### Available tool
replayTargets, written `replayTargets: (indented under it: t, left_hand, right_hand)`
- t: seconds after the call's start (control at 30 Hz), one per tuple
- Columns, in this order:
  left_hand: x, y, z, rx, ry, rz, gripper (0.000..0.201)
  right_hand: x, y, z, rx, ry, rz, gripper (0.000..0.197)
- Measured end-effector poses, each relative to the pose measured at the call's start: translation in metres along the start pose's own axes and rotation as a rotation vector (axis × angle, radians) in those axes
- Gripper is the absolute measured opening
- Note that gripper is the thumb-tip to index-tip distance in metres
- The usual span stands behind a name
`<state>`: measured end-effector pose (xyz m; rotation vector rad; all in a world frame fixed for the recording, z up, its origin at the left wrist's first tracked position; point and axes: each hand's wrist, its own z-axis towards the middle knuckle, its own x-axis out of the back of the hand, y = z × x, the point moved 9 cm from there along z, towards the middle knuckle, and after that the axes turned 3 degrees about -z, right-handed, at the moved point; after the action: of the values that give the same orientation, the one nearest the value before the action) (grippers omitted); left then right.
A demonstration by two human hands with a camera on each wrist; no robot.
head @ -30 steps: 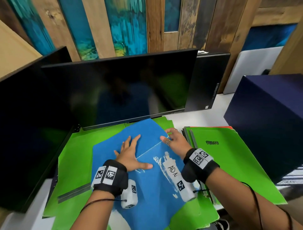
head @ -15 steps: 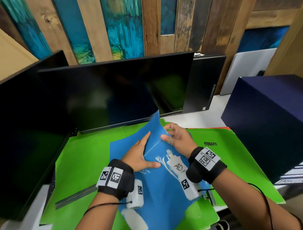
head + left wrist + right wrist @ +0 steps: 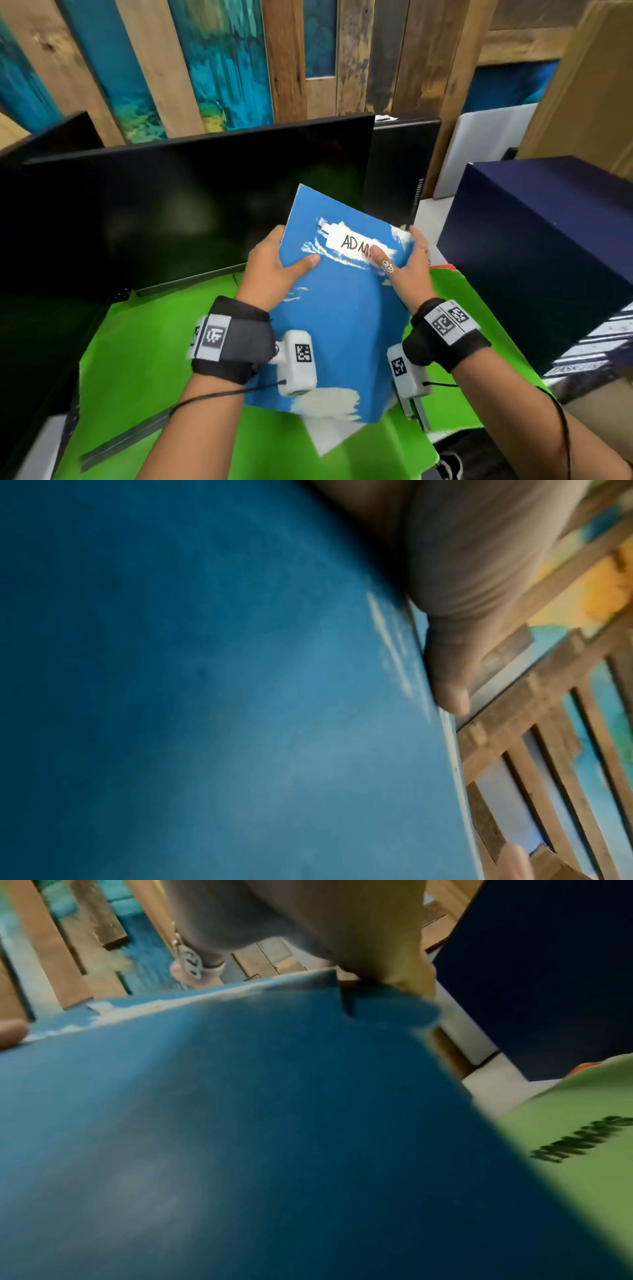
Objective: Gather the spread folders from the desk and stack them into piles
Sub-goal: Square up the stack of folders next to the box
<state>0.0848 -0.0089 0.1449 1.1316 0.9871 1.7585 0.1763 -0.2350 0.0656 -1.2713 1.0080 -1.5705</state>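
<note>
We have lifted the blue folder (image 3: 337, 318) off the table: a second ago it lay flat on the green folders with our palms pressed on it, and now it stands tilted up in front of the dark monitor (image 3: 191, 212), its lower edge hanging just over the green sheets. Our left hand (image 3: 274, 270) grips its left edge, thumb on the front face and fingers curled behind; the left wrist view shows that thumb lying along the blue edge. Our right hand (image 3: 409, 270) grips the right edge the same way, its thumb across the white label (image 3: 356, 244), so we read only "AD" and part of the next letter.

For the task, we judge this folder gathered and ready to go onto a pile, most likely the one at the table's right edge, where a green folder (image 3: 479, 318) with black lettering tops the stack and an orange corner shows beneath it. The wide green folder (image 3: 137, 349) spread along the table's left side is not yet gathered.

Much is hidden. The blue folder covers the middle of the table, so we cannot tell what lies beneath it. A white sheet (image 3: 330, 435) sticks out below its lower edge; whether it belongs inside is unclear. Both wrist views are blurred and filled with blue. The dark blue box (image 3: 548, 246) at the right is cut off by the frame.
</note>
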Motion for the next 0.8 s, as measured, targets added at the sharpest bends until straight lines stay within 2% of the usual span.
replayTargets:
  t: [0.03, 0.1, 0.2, 0.33, 0.47, 0.5, 0.57, 0.63, 0.7, 0.8]
  left_hand:
    - [-0.009, -0.006, 0.005, 0.032, 0.008, -0.045, 0.029]
    - [-0.027, -0.03, 0.013, 0.126, 0.054, -0.169, 0.032]
    - [-0.066, -0.088, 0.022, 0.32, 0.099, -0.303, 0.035]
    - [-0.135, -0.167, 0.019, 0.561, -0.025, -0.23, 0.055]
    - [-0.197, -0.172, -0.012, 0.646, -0.335, -0.015, 0.037]
    - [-0.206, -0.175, -0.018, 0.663, -0.375, 0.077, 0.036]
    - [-0.209, -0.18, -0.026, 0.721, -0.385, 0.318, 0.052]
    - [-0.208, -0.181, -0.024, 0.756, -0.327, 0.417, 0.064]
    - [-0.215, -0.184, -0.025, 0.83, -0.304, 0.332, 0.061]
    - [-0.224, -0.19, -0.026, 0.956, -0.276, 0.102, 0.057]
  right_hand:
    - [0.006, 0.007, 0.002, -0.034, 0.004, 0.013, 0.103]
    - [0.015, 0.029, 0.009, -0.13, -0.031, 0.006, 0.084]
    - [0.026, 0.08, 0.016, -0.318, -0.139, -0.177, 0.076]
    - [0.063, 0.132, 0.02, -0.481, -0.131, -0.416, 0.074]
    - [0.102, 0.163, 0.022, -0.561, -0.146, -0.76, 0.082]
    - [0.109, 0.171, 0.022, -0.568, -0.161, -0.85, 0.083]
    - [0.117, 0.182, 0.022, -0.578, -0.215, -0.995, 0.081]
    - [0.118, 0.185, 0.023, -0.541, -0.269, -1.098, 0.071]
    - [0.114, 0.186, 0.024, -0.5, -0.277, -1.145, 0.067]
    - [0.112, 0.197, 0.025, -0.568, -0.271, -1.101, 0.078]
